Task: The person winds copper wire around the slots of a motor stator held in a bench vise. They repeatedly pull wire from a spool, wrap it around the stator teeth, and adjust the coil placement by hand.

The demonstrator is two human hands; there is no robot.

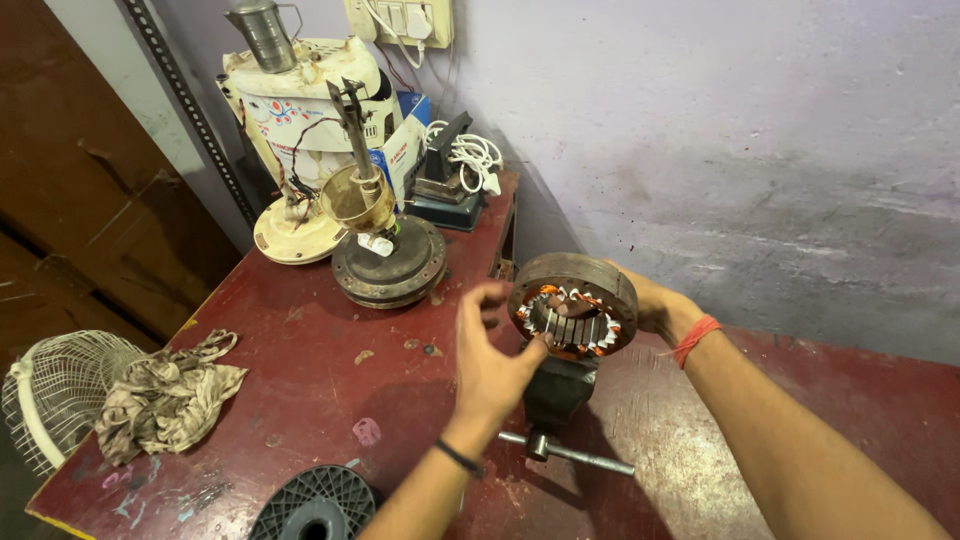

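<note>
Rag [165,395] and wire guard [50,395] are seen far left of the left hand [492,365]; a black spool [315,505] lies below-left of it. The stator [573,318], set over a vise [557,392], is touched at its front rim by the left hand's spread fingertips [535,348]. The stator's far side is grasped by the right hand [650,305].

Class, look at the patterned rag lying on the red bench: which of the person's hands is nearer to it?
Left. The left hand is at the front of the stator ring, on the side towards the rag. The right hand holds the ring's far side.
</note>
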